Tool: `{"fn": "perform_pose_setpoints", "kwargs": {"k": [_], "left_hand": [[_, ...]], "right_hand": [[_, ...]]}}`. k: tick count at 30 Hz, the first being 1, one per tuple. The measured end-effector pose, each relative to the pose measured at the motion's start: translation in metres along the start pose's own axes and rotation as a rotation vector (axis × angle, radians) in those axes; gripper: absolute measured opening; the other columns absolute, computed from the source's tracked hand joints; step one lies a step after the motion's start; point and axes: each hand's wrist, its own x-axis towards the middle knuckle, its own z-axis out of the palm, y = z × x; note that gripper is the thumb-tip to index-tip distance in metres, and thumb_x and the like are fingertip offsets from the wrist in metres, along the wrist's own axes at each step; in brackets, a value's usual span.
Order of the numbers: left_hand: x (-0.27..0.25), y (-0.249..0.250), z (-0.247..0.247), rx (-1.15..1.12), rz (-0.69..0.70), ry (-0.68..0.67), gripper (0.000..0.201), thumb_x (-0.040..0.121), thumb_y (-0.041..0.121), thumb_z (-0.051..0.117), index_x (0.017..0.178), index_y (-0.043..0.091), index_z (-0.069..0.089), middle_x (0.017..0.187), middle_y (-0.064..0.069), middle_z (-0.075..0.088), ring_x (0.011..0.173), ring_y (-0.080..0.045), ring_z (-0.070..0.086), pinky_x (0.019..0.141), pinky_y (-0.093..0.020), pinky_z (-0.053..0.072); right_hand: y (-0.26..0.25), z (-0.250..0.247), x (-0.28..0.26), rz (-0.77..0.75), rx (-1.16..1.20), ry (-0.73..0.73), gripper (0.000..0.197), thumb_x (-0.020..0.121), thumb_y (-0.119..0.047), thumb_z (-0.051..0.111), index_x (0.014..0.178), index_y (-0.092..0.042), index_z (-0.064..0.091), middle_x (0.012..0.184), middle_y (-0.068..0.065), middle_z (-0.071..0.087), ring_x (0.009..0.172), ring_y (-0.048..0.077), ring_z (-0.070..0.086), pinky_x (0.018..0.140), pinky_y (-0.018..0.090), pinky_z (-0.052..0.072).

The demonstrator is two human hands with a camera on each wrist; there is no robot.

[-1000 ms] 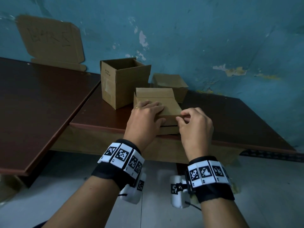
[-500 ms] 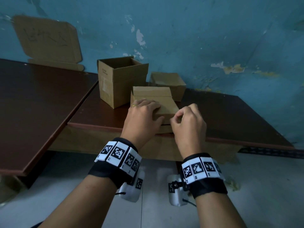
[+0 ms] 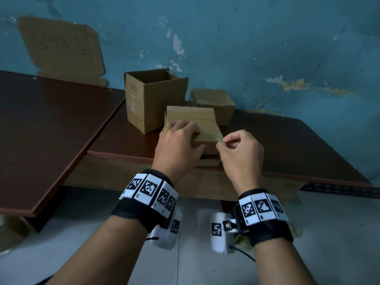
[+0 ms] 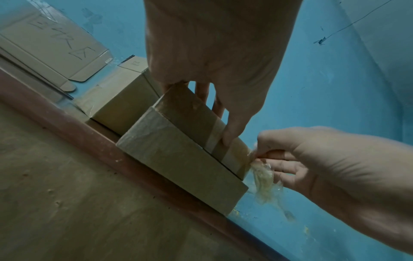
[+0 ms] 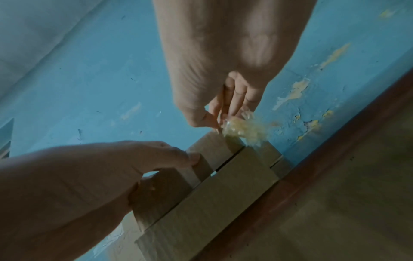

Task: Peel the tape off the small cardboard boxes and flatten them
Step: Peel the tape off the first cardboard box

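Observation:
A small closed cardboard box sits at the front edge of the dark brown table. My left hand lies over its top and near-left corner, fingers wrapped over it, thumb on the front face. My right hand is at the box's near-right corner and pinches a crumpled strip of clear tape that still runs onto the box top. A seam between the front flaps shows in the right wrist view.
Behind stand a taller open box and another small box. A flattened cardboard sheet leans on the blue wall. A second brown table adjoins on the left. Grey floor lies below.
My right hand has drawn right and slightly back from the box corner, pulling the tape with it. The left hand stays on the box.

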Motion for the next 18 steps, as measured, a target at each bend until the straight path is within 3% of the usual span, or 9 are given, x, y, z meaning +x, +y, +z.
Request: {"fn": "perform_pose_setpoints", "kwargs": {"k": [3,6,10,15,18], "left_hand": [[0.0,0.0,-0.002,0.001,-0.003,-0.011,0.042,0.093,0.039,0.078,0.13,0.021,0.067,0.14,-0.003,0.061,0.136,-0.03,0.048,0.112,-0.049,0.047],[0.0,0.001,-0.002,-0.003,-0.003,-0.011,0.041,0.093,0.038,0.079,0.128,0.02,0.068,0.138,-0.004,0.062,0.135,-0.03,0.049,0.111,-0.048,0.047],[0.0,0.001,-0.002,-0.014,-0.001,-0.001,0.04,0.092,0.038,0.08,0.125,0.02,0.069,0.136,-0.003,0.063,0.133,-0.03,0.05,0.109,-0.048,0.048],[-0.001,0.001,-0.001,-0.02,0.001,-0.001,0.039,0.093,0.038,0.079,0.126,0.021,0.069,0.139,-0.002,0.063,0.135,-0.029,0.049,0.112,-0.047,0.046],[0.0,0.0,-0.001,-0.024,0.003,-0.003,0.039,0.093,0.039,0.078,0.126,0.02,0.069,0.138,-0.003,0.063,0.134,-0.03,0.05,0.111,-0.049,0.047]], "right_hand": [[0.001,-0.006,0.0,-0.069,0.064,-0.068,0.015,0.086,-0.017,0.085,0.098,-0.016,0.078,0.099,-0.005,0.071,0.082,0.002,0.071,0.071,0.021,0.062],[0.001,-0.006,0.0,-0.177,-0.031,-0.065,0.007,0.089,-0.013,0.085,0.094,-0.013,0.081,0.098,-0.003,0.069,0.081,0.01,0.07,0.073,0.031,0.062],[-0.002,-0.007,0.001,-0.218,-0.195,-0.078,0.012,0.093,-0.011,0.079,0.084,-0.015,0.072,0.097,-0.007,0.063,0.079,0.015,0.063,0.067,0.032,0.051],[-0.008,-0.008,0.0,-0.189,-0.266,-0.14,0.008,0.098,-0.014,0.068,0.092,-0.016,0.066,0.11,-0.003,0.058,0.079,0.017,0.06,0.066,0.03,0.044],[-0.007,-0.007,0.0,-0.17,-0.204,-0.097,0.003,0.095,-0.015,0.073,0.093,-0.016,0.07,0.108,-0.001,0.062,0.082,0.016,0.065,0.069,0.035,0.055]]}}
